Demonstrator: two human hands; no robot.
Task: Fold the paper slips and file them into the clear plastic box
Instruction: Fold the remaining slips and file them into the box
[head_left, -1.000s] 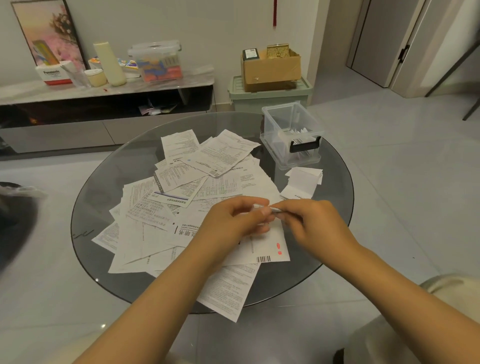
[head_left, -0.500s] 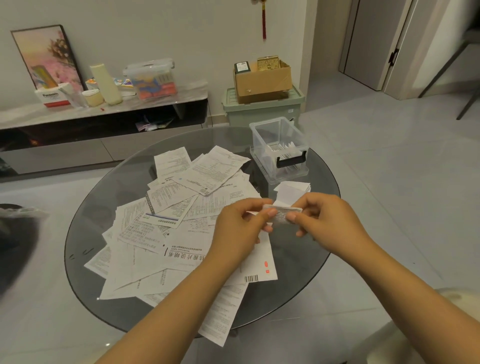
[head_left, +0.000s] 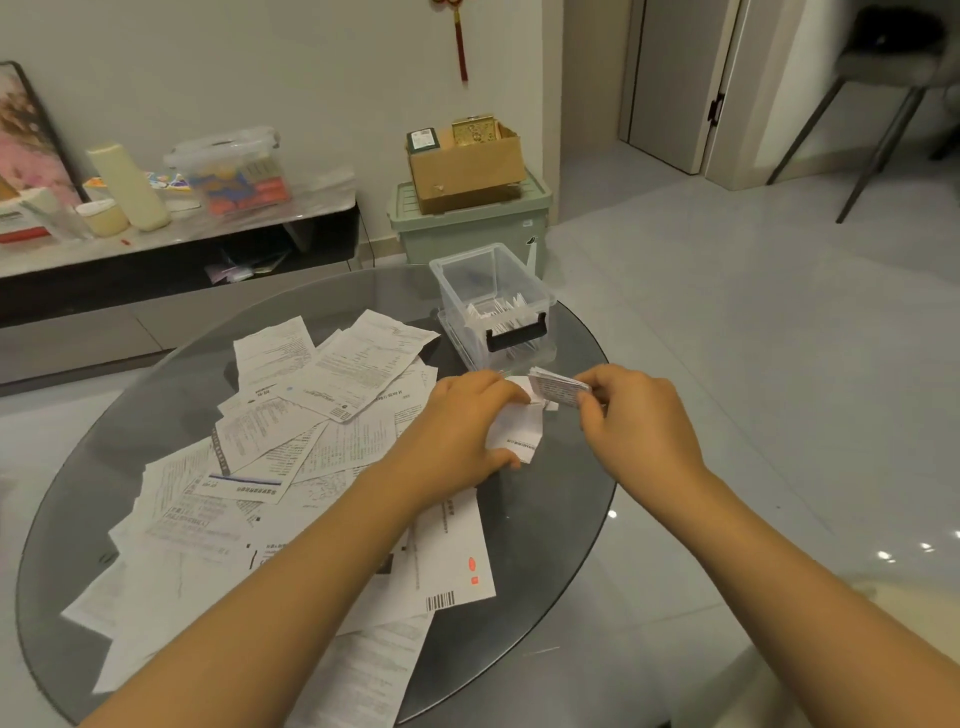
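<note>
Right hand (head_left: 631, 415) pinches the folded slip (head_left: 560, 389) just before the clear plastic box (head_left: 493, 306); left hand (head_left: 462, 431), fingers curled, grips another slip (head_left: 514, 436); thin, light, limp paper, best held at the creased edge.

Loose printed paper slips (head_left: 291, 447) lie spread across the left and middle of the round dark glass counter (head_left: 561, 499); the clear plastic box with a black handle (head_left: 496, 306) stands at its far right edge, folded slips inside. Behind it sits a pale green lidded storage bin (head_left: 467, 228) with a brown cardboard carton (head_left: 467, 166) on top.
</note>
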